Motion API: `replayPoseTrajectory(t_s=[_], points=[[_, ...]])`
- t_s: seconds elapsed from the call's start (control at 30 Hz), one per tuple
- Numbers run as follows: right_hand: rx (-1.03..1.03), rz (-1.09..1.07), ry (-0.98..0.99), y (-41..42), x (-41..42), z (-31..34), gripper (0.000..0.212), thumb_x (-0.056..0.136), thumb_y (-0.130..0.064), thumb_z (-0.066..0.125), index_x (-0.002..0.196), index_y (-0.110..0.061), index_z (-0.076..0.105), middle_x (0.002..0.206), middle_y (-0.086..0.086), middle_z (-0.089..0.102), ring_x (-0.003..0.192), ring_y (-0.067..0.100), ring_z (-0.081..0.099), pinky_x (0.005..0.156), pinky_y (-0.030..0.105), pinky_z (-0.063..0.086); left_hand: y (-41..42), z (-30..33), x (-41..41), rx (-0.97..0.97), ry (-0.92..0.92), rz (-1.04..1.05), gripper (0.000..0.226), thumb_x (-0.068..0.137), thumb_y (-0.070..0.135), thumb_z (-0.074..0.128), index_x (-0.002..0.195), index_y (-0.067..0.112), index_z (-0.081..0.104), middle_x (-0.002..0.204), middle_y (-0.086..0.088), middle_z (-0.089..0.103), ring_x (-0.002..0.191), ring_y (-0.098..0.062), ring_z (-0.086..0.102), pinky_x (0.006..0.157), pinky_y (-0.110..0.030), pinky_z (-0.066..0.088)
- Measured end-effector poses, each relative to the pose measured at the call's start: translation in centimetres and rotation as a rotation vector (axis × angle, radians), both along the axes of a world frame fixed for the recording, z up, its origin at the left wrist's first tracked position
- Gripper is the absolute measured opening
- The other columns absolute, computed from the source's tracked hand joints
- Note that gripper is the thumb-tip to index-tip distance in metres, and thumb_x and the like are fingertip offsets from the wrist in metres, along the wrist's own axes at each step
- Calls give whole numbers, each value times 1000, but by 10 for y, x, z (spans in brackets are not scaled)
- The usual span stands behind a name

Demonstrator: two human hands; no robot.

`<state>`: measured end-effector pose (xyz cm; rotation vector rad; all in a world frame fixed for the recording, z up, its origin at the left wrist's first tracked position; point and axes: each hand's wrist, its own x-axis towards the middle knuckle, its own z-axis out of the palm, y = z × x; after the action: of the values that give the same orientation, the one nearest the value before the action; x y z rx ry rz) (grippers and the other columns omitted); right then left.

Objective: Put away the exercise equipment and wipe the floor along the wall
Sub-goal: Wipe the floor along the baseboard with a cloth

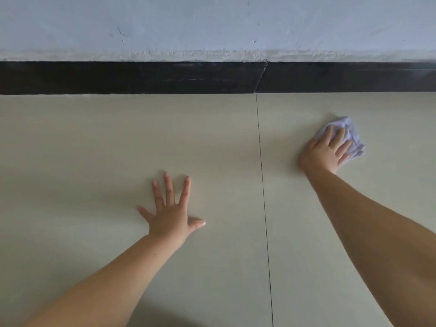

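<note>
My right hand (326, 151) presses a crumpled pale lilac cloth (351, 135) flat onto the beige tiled floor (94, 149), a short way in front of the wall. The cloth sticks out past my fingertips on the far and right sides. My left hand (171, 212) lies palm down on the floor with its fingers spread wide, holding nothing, nearer to me and left of the tile joint. No exercise equipment is in view.
A black skirting strip (141, 77) runs along the base of the pale blue-white wall (212, 24) at the top. A thin dark tile joint (263, 185) runs from the skirting toward me between my two arms.
</note>
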<state>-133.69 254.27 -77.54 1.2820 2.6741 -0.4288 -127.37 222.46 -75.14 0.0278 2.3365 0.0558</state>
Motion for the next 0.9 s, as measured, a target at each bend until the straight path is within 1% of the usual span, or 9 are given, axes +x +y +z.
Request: replayPoseTrajectory(t_s=[0.07, 0.23, 0.3, 0.37, 0.47, 0.5, 0.6, 0.8, 0.9], points=[[1, 118, -21, -56, -6, -3, 55, 101, -30, 24, 153, -22, 7, 160, 6, -5, 146, 34, -9, 117, 45, -9, 0, 0, 0, -10, -2, -10, 110, 76, 70, 54, 142, 39, -28, 149, -6, -41, 140, -35, -30, 105, -71, 14], [-36, 1124, 60, -189, -1, -14, 57, 97, -37, 14, 152, -24, 11, 161, 2, 2, 147, 30, -7, 116, 40, -13, 2, 2, 0, -45, -11, -6, 114, 74, 72, 53, 135, 35, -35, 149, -6, -41, 140, -35, -29, 106, -69, 15], [-14, 1239, 25, -181, -25, -11, 59, 94, -41, 7, 152, -28, 7, 161, -2, -2, 147, 25, -8, 116, 37, -14, 2, 3, -1, -58, -22, -5, 112, 74, 72, 52, 128, 35, -39, 148, -6, -42, 140, -34, -31, 107, -68, 14], [0, 1200, 49, -144, -42, -16, 55, 98, -41, 9, 152, -29, 7, 160, -2, -1, 148, 24, -6, 117, 37, -11, 3, 4, -2, -65, -41, -18, 110, 75, 72, 51, 125, 36, -41, 146, -6, -45, 139, -34, -32, 107, -68, 13], [58, 868, 94, -57, -36, -22, 52, 97, -28, 27, 148, -16, 29, 156, 13, 24, 144, 37, 19, 118, 52, 12, 1, 4, -3, -46, -62, -15, 109, 77, 71, 50, 126, 36, -41, 140, -4, -50, 137, -34, -35, 107, -69, 11], [63, 731, 84, -25, -27, -22, 54, 95, -29, 26, 147, -14, 31, 155, 15, 25, 143, 38, 21, 117, 53, 14, 1, 4, -3, -47, -64, -14, 109, 77, 71, 50, 127, 36, -40, 142, -5, -49, 137, -34, -36, 107, -69, 11], [-24, 395, -48, 31, 5, -12, 63, 91, -41, 16, 151, -22, 18, 160, 7, 5, 147, 32, 0, 119, 42, -3, 2, 3, -3, -57, -81, -11, 109, 78, 70, 51, 136, 38, -35, 145, -6, -46, 137, -34, -35, 107, -69, 11], [-1, 347, -74, 28, 9, -10, 58, 96, -37, 19, 152, -23, 12, 161, 5, -1, 147, 32, -5, 117, 45, -8, 1, 12, -9, -43, -142, 8, 104, 83, 61, 56, 140, 43, -29, 145, -4, -46, 139, -33, -33, 108, -65, 16], [-24, 359, -147, 34, 8, -4, 57, 99, -37, 20, 153, -23, 6, 160, 5, -7, 146, 32, -9, 117, 44, -9, 0, 28, -25, -49, -205, -56, 96, 88, 51, 56, 146, 40, -20, 150, -6, -39, 143, -37, -21, 112, -55, 23]])
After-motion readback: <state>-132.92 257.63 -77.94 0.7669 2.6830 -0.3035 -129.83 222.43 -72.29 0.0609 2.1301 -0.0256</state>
